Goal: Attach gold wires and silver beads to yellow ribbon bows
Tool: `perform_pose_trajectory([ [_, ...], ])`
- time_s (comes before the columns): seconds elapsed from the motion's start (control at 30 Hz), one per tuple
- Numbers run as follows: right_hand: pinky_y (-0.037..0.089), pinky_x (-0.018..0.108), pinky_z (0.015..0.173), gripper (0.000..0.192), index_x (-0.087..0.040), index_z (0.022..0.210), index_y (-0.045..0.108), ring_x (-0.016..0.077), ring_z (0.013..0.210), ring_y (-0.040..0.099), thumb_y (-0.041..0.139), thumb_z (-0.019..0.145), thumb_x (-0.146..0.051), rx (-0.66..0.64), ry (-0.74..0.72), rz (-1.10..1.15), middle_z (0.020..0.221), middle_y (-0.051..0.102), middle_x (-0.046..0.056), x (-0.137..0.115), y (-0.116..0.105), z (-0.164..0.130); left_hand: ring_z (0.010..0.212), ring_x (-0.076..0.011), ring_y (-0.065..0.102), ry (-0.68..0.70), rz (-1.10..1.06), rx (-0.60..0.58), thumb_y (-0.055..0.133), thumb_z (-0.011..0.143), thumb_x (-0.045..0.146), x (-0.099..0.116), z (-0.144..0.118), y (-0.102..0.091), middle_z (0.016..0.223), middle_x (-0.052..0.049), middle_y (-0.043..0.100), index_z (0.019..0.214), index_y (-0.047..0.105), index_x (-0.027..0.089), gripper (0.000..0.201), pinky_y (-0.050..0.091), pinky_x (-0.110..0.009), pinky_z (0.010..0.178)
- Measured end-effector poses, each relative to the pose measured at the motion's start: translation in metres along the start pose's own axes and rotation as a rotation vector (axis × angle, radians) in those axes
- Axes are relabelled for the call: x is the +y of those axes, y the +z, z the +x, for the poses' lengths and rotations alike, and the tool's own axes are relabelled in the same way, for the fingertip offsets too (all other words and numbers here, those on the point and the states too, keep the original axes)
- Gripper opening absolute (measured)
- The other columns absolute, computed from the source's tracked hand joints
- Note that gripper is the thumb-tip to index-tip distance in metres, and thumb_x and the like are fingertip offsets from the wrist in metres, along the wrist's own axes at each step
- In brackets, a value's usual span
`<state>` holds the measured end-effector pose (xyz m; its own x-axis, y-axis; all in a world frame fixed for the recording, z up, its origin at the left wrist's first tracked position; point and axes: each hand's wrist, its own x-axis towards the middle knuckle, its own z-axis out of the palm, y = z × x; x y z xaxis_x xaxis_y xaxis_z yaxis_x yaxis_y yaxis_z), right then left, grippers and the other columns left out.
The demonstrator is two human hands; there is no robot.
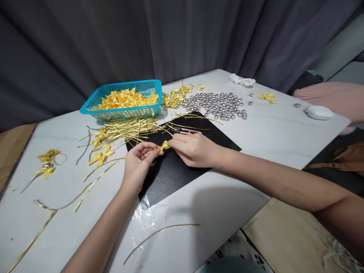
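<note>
Between my two hands, above a black mat (170,178), is a small yellow ribbon bow (164,145). My left hand (142,157) pinches its left side with thumb and fingertips. On the bow's right side the fingers of my right hand (193,149) are closed, their tips partly hidden behind the hand. A pink-handled tool (186,131) lies on the mat just past my right hand. Gold twist ties (131,129) are heaped beyond my left hand, and loose yellow bows (101,156) lie to its left.
A blue plastic basket (122,112) full of yellow bows stands at the back. Many silver beads (218,104) spread to its right. A white dish (318,112) sits near the right edge, beside a person's pink clothing (332,100). A gold tie (162,230) lies in front.
</note>
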<state>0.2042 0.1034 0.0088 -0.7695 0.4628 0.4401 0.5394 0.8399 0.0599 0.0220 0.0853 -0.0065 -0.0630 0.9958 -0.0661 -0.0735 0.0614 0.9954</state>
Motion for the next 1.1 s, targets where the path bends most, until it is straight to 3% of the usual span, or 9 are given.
perform_pose_trajectory([
  [0.17, 0.024, 0.025, 0.049, 0.019, -0.012, 0.090, 0.053, 0.0135, 0.059, 0.046, 0.036, 0.083, -0.006, -0.076, 0.021, -0.042, 0.072, 0.053, 0.005, -0.009, -0.002, 0.000, 0.063, -0.0114, 0.066, 0.063, -0.026, 0.022, 0.078, 0.055, 0.020, -0.001, -0.001, 0.001, 0.066, 0.001, 0.067, 0.068, 0.055, 0.015, 0.027, 0.050, -0.021, 0.066],
  [0.33, 0.030, 0.026, 0.050, 0.018, -0.010, 0.095, 0.051, 0.0154, 0.061, 0.051, 0.038, 0.082, -0.006, -0.101, 0.093, 0.030, 0.076, 0.058, 0.007, -0.017, 0.000, -0.001, 0.063, -0.0104, 0.065, 0.188, -0.016, 0.013, 0.073, 0.062, 0.017, -0.002, -0.004, 0.002, 0.068, 0.002, 0.066, 0.067, 0.046, 0.018, 0.027, 0.050, -0.021, 0.065],
  [0.43, 0.035, 0.025, 0.052, 0.018, -0.010, 0.095, 0.049, 0.0156, 0.064, 0.055, 0.037, 0.083, -0.005, -0.004, 0.131, 0.077, 0.078, 0.060, 0.008, -0.020, 0.005, -0.003, 0.067, -0.0106, 0.065, 0.380, 0.109, 0.051, 0.067, 0.069, 0.015, -0.002, -0.012, 0.007, 0.071, 0.001, 0.065, 0.066, 0.042, 0.020, 0.026, 0.051, -0.021, 0.064],
  [0.53, 0.039, 0.024, 0.055, 0.016, -0.010, 0.094, 0.049, 0.0141, 0.068, 0.058, 0.036, 0.085, -0.005, 0.160, 0.141, 0.117, 0.079, 0.061, 0.007, -0.023, 0.009, -0.005, 0.076, -0.0127, 0.067, 0.644, 0.338, 0.163, 0.062, 0.074, 0.010, -0.006, -0.022, 0.011, 0.077, -0.002, 0.066, 0.067, 0.040, 0.021, 0.025, 0.051, -0.022, 0.066],
  [0.67, 0.039, 0.020, 0.054, 0.012, -0.012, 0.093, 0.047, 0.0094, 0.059, 0.055, 0.036, 0.089, -0.008, 0.308, 0.182, 0.188, 0.074, 0.060, 0.003, -0.029, 0.009, -0.005, 0.079, -0.0136, 0.069, 0.951, 0.600, 0.268, 0.063, 0.072, 0.002, -0.013, -0.031, 0.011, 0.084, -0.002, 0.071, 0.068, 0.043, 0.021, 0.027, 0.051, -0.022, 0.065],
  [0.87, 0.036, 0.016, 0.049, 0.009, -0.016, 0.095, 0.044, 0.0055, 0.051, 0.050, 0.037, 0.090, -0.011, 0.353, 0.244, 0.367, 0.076, 0.060, 0.001, -0.035, 0.008, -0.006, 0.077, -0.0151, 0.069, 1.225, 0.647, 0.181, 0.063, 0.068, -0.004, -0.011, -0.029, 0.009, 0.084, -0.002, 0.072, 0.068, 0.044, 0.022, 0.033, 0.055, -0.025, 0.066],
  [1.1, 0.035, 0.015, 0.048, 0.007, -0.017, 0.094, 0.043, 0.0040, 0.050, 0.051, 0.041, 0.090, -0.012, 0.404, 0.248, 0.493, 0.078, 0.060, -0.001, -0.035, 0.011, -0.005, 0.078, -0.0162, 0.070, 1.283, 0.748, 0.078, 0.061, 0.071, -0.002, -0.001, -0.030, 0.007, 0.081, -0.003, 0.073, 0.060, 0.042, 0.022, 0.033, 0.055, -0.026, 0.065],
])
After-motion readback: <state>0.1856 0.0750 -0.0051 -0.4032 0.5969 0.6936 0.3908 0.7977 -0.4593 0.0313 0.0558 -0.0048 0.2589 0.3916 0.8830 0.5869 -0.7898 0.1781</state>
